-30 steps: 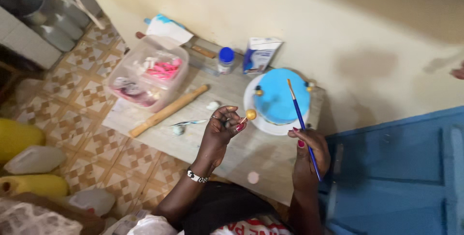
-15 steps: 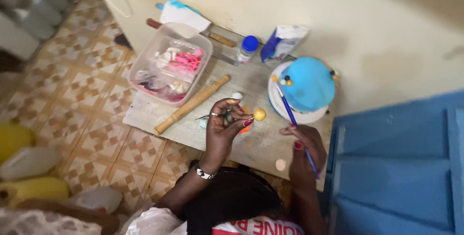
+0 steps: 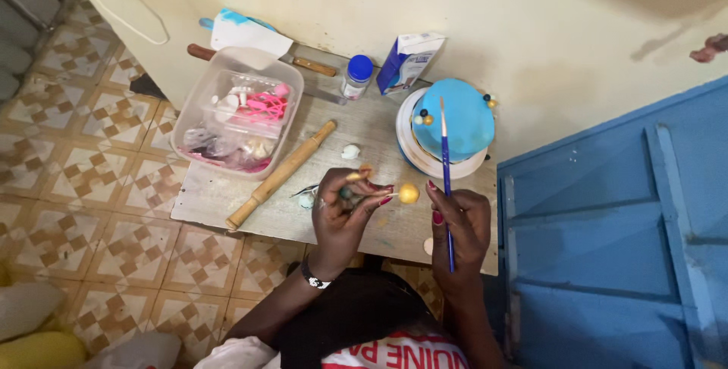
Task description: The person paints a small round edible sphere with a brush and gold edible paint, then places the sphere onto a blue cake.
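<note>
Over table: left hand pinches yellow ball; right hand grips paintbrush.

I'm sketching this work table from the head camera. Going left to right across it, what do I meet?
Clear plastic tub → wooden rolling pin → left hand → small yellow ball → right hand holding a blue paintbrush.

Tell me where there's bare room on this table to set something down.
Bare tabletop lies between the rolling pin and the blue cake, and along the front left edge below the pin. The back edge is crowded: plastic tub, small jar, carton.
</note>
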